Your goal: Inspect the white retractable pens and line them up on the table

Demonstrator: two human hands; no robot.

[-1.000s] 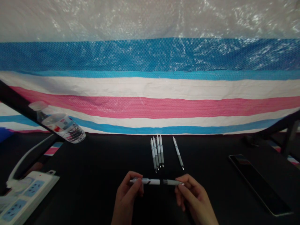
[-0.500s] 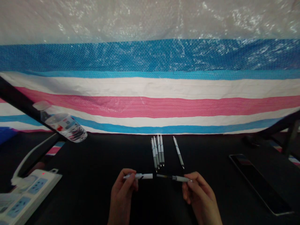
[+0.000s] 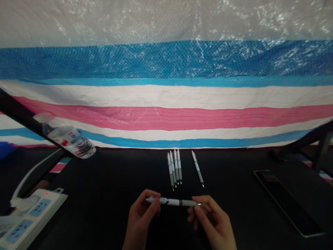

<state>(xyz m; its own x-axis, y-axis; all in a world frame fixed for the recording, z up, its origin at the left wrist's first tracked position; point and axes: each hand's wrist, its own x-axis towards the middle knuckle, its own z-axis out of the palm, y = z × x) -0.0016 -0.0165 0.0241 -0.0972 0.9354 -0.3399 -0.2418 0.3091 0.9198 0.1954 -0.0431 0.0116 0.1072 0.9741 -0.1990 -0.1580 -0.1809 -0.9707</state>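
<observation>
Tarp [image 3: 166,118], striped blue, white and pink, draped along far side of black bench [image 3: 109,215]; clear plastic sheet [image 3: 166,21] bunched above it. Black frame bar [image 3: 20,114] angled in at upper L, w/ water bottle [image 3: 70,140] tilted across it, label visible. Power strip [image 3: 31,222] at lower L corner, partly cut off by frame, tiny red light lit. Dark tablet [image 3: 288,203] at R, set at an angle, pale rim showing.

Four pens [image 3: 173,169] side by side on bench, nearly parallel, tips toward person. Lone pen [image 3: 197,169] just R of group, slightly slanted. So far: those five laid down, looking whole; one more in hand, nothing else of the kind in view.

White pen [image 3: 173,202] held level above bench, btwn both hands, two halves meeting at dark band, no gap seen. L hand [image 3: 140,217]: grip closed, thumb + fingers pinching barrel near L end. R hand [image 3: 212,222]: grip closed on R half, fingers partly curled.

Both hands well apart from strip + tablet; pen group near, just beyond, w/ open bench either side.
</observation>
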